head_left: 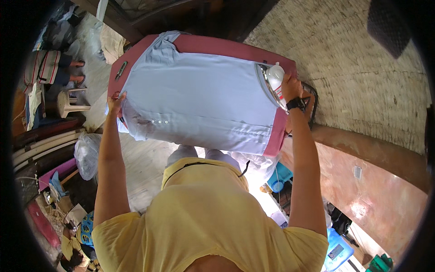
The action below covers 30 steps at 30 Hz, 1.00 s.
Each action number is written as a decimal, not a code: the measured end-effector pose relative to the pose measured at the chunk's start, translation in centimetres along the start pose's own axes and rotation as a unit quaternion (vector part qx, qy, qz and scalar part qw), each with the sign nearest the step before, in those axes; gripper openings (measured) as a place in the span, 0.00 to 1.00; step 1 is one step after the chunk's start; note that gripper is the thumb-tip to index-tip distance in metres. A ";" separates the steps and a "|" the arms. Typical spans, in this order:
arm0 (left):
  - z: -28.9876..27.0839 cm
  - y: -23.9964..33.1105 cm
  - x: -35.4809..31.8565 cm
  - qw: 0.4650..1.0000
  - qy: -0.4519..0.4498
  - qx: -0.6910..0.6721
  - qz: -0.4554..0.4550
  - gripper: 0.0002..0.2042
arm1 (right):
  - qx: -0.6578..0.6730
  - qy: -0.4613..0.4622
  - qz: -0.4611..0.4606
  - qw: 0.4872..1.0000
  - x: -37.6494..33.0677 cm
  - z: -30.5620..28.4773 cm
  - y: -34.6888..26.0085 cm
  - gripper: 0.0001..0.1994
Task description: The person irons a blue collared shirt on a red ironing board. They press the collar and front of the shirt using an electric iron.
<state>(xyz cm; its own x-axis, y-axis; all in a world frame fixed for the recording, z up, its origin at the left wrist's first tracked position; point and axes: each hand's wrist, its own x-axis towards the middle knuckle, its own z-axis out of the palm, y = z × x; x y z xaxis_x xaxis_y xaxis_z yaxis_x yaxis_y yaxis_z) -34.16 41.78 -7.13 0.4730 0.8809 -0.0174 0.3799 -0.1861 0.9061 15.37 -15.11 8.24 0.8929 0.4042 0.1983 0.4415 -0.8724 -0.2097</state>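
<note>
A light blue buttoned shirt [190,90] lies spread over a maroon padded ironing board [208,44]. Its bunched part [165,47] rests near the far left corner. At the board's left edge, my left hand [116,102] pinches the shirt's edge. My right hand [291,87], with a black watch on its wrist, is closed at the right end around a white plastic bottle [275,78] with a rounded cap and red marking. Beside the bottle curves a shiny metal rim [266,86]; the hand partly covers both. A small green-and-black cutter [121,70] lies on the board's left side.
A black wire frame [313,104] juts from the board's right end, near a low wall [362,172]. To the left are a plastic stool [70,103], a person in a striped garment [43,67] and a clear plastic bag [88,154]. Blue containers [337,249] stand lower right.
</note>
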 end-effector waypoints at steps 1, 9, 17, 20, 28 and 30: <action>-1.1 -1.0 0.0 1.000 0.011 -0.011 0.006 0.14 | 0.002 -0.035 -0.058 0.998 1.4 1.0 0.1 0.30; -1.4 -0.9 0.4 0.997 -0.037 0.059 -0.023 0.13 | 0.023 -0.096 -0.200 0.975 4.9 2.6 -8.4 0.27; 2.6 5.6 -1.6 0.998 -0.012 0.037 -0.050 0.16 | 0.036 -0.133 -0.230 0.963 5.7 3.7 -19.6 0.28; 0.6 1.9 -1.2 1.000 -0.005 0.025 -0.013 0.15 | 0.055 -0.155 -0.270 0.949 5.7 4.1 -24.2 0.28; 2.4 6.1 -2.1 0.993 0.015 0.099 -0.063 0.14 | 0.053 -0.208 -0.258 0.942 4.6 4.7 -25.3 0.29; 2.0 6.5 -2.1 0.993 0.009 0.104 -0.049 0.14 | -0.039 -0.191 -0.393 0.899 4.1 5.9 -21.3 0.20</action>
<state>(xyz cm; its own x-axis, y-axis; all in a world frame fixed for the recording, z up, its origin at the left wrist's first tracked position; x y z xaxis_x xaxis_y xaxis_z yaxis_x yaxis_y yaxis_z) -31.07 37.84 -2.08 0.4114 0.9067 -0.0926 0.5803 -0.1822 0.7938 10.12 6.73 7.87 0.2795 0.9560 -0.0894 0.9549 -0.2865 -0.0785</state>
